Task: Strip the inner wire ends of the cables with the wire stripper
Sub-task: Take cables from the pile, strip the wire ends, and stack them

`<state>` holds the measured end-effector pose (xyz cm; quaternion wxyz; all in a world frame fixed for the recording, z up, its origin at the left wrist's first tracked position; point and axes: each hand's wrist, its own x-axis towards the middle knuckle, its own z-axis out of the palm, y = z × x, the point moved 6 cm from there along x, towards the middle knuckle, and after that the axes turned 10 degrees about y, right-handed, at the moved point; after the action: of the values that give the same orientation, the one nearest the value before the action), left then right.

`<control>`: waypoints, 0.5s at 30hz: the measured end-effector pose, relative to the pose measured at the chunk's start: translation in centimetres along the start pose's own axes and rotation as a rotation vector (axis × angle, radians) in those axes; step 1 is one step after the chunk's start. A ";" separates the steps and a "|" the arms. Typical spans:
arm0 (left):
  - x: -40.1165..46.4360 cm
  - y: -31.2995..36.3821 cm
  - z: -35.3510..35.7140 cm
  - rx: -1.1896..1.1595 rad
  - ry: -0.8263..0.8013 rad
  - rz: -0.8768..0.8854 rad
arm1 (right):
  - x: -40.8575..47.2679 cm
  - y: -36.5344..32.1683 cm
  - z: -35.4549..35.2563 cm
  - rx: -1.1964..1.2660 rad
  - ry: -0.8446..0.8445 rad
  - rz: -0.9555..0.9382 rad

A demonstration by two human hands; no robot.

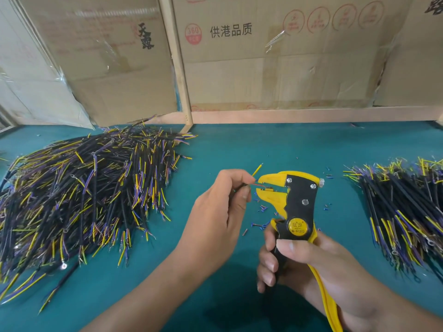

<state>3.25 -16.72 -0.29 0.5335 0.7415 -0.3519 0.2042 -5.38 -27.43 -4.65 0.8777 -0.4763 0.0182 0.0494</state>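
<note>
My right hand [309,267] grips the handles of a yellow and black wire stripper [296,202], whose jaws point left. My left hand [220,207] pinches a short cable [257,170] just left of the jaws. One thin reddish inner wire of that cable lies between the jaws. A yellow inner wire sticks up and to the right above the stripper's nose. Most of the cable's black sheath is hidden inside my left hand.
A big heap of black cables [84,192] with yellow, blue and purple ends covers the left of the green table [239,144]. A smaller cable pile [405,212] lies at the right. Cut insulation bits [262,209] are scattered under the stripper. Cardboard boxes [275,56] stand behind.
</note>
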 end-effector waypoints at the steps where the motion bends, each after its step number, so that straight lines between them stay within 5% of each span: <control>1: 0.0 0.0 0.0 0.001 -0.003 0.000 | 0.0 0.0 0.0 0.001 0.002 -0.002; 15: -0.2 0.2 0.2 -0.038 -0.022 -0.019 | 0.1 0.2 -0.1 -0.029 -0.032 0.001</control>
<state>2.99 -16.84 -0.37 0.5454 0.7369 -0.3545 0.1841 -5.34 -27.38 -4.88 0.8709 -0.4879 0.0036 0.0579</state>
